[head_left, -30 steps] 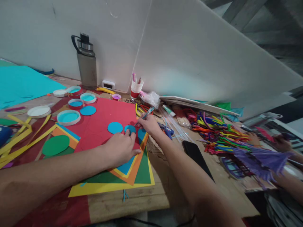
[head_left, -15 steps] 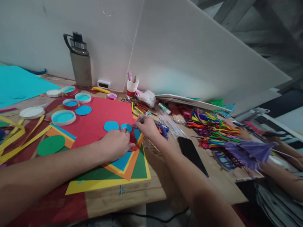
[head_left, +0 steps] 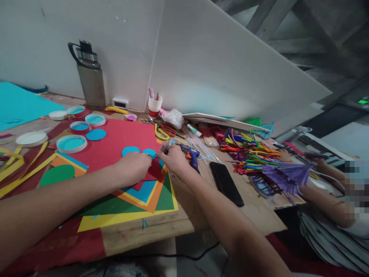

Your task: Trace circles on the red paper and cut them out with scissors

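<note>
My left hand (head_left: 133, 167) is closed over the red sheet (head_left: 131, 132), its fingertips at the lower edge of a small blue paper circle (head_left: 149, 152). A second, larger blue circle (head_left: 130, 151) lies just left of it, partly behind the hand. My right hand (head_left: 173, 157) is closed around a thin pale-blue stick-like tool (head_left: 170, 143), whose exact kind is unclear. Its fingertips come close to the small circle's right edge. Under the red sheet, blue, orange, green and yellow sheets (head_left: 127, 223) are fanned out.
Paper rings with blue discs (head_left: 71, 144), a green circle (head_left: 57, 175) and a bottle (head_left: 91, 84) are on the left. A glue gun (head_left: 193, 154), scissors (head_left: 161, 132), a phone (head_left: 226, 184) and pipe cleaners (head_left: 250, 154) lie right. Another person's arm (head_left: 325, 200) holds a purple fan-like piece (head_left: 288, 175).
My left fingers have curled in at the small circle, and the thumb that stuck out is now out of sight. My right hand keeps its hold beside it. The view has shifted slightly right.
</note>
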`<state>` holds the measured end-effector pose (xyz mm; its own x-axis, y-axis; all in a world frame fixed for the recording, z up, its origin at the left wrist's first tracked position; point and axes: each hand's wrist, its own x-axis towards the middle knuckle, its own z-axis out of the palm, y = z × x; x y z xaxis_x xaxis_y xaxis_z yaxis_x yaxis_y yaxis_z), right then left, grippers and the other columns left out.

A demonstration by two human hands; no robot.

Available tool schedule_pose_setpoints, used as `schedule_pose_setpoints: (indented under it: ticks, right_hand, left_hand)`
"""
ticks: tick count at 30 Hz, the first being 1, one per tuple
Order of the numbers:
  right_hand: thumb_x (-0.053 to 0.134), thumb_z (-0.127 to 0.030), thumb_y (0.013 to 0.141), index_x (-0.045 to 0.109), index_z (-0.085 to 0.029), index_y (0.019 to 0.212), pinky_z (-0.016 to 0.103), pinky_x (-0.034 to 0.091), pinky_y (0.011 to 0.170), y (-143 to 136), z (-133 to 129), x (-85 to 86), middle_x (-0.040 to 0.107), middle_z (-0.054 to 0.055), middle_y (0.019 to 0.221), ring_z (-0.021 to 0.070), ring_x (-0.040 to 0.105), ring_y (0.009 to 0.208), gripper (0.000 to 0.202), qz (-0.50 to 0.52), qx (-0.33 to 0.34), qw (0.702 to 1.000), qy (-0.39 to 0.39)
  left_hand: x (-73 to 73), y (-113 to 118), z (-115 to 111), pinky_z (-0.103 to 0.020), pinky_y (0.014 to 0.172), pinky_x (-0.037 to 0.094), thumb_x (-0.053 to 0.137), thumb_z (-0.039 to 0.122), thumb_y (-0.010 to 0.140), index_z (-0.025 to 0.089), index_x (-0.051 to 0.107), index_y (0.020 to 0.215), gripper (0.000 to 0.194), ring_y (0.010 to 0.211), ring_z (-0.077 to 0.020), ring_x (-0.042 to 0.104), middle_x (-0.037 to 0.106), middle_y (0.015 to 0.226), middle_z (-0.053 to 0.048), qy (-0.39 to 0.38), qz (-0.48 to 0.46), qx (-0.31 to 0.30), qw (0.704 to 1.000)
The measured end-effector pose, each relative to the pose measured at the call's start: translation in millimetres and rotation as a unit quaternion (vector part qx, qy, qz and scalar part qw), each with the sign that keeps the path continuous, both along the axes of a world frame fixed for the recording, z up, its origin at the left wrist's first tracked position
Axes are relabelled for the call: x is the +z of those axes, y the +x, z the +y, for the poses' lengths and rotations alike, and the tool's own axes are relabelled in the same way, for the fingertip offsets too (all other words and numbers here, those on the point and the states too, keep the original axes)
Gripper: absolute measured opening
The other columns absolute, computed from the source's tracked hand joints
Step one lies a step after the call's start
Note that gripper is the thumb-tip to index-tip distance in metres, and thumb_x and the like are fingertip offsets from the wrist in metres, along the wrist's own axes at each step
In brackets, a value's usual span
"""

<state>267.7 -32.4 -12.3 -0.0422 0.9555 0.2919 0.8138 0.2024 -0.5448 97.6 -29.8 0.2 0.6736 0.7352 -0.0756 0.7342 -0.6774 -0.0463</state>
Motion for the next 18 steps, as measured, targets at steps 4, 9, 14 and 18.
schedule_pose_setpoints:
  ticks: [4, 9, 14, 18]
  right_hand:
    - [0.051, -0.018, 0.076, 0.055, -0.018, 0.063, 0.024, 0.038, 0.062, 3.2, -0.7, 0.0, 0.058, 0.001, 0.06, 0.0137, 0.054, 0.061, 0.014, 0.052, -0.037, 0.998, 0.02]
    - [0.051, -0.026, 0.077, 0.055, -0.019, 0.068, 0.024, 0.04, 0.059, 8.4, 0.3, -5.1, 0.058, -0.001, 0.06, 0.0134, 0.056, 0.057, 0.012, 0.157, -0.074, 0.984, 0.045]
    - [0.051, -0.031, 0.079, 0.054, -0.019, 0.067, 0.024, 0.04, 0.057, 16.5, 4.9, -12.9, 0.058, -0.001, 0.059, 0.0133, 0.054, 0.055, 0.017, 0.162, -0.063, 0.981, 0.087]
    - [0.05, -0.03, 0.079, 0.054, -0.019, 0.067, 0.023, 0.04, 0.057, 22.5, 6.3, -14.6, 0.059, 0.0, 0.061, 0.0128, 0.054, 0.056, 0.017, 0.151, -0.064, 0.983, 0.088]
  left_hand:
    - [4.5, 0.1, 3.0, -0.036, 0.063, 0.046, 0.04, 0.022, 0.092, 0.017, 0.065, 0.105, 0.028, 0.081, -0.0307, 0.068, 0.07, 0.083, -0.013, 0.025, -0.027, 0.001, 0.999]
    - [4.5, -3.8, 24.1, -0.033, 0.079, 0.047, 0.049, 0.034, 0.091, 0.02, 0.066, 0.111, 0.029, 0.102, -0.0269, 0.064, 0.069, 0.11, -0.011, 0.031, -0.125, -0.007, 0.992]
    - [3.4, -5.6, 53.1, -0.033, 0.084, 0.045, 0.062, 0.047, 0.081, 0.017, 0.064, 0.117, 0.047, 0.108, -0.0293, 0.059, 0.067, 0.113, -0.013, 0.01, -0.102, 0.002, 0.995]
    - [8.5, -2.8, 59.2, -0.032, 0.081, 0.045, 0.064, 0.05, 0.076, 0.019, 0.065, 0.114, 0.049, 0.102, -0.0283, 0.062, 0.068, 0.111, -0.011, -0.031, -0.075, -0.013, 0.997]
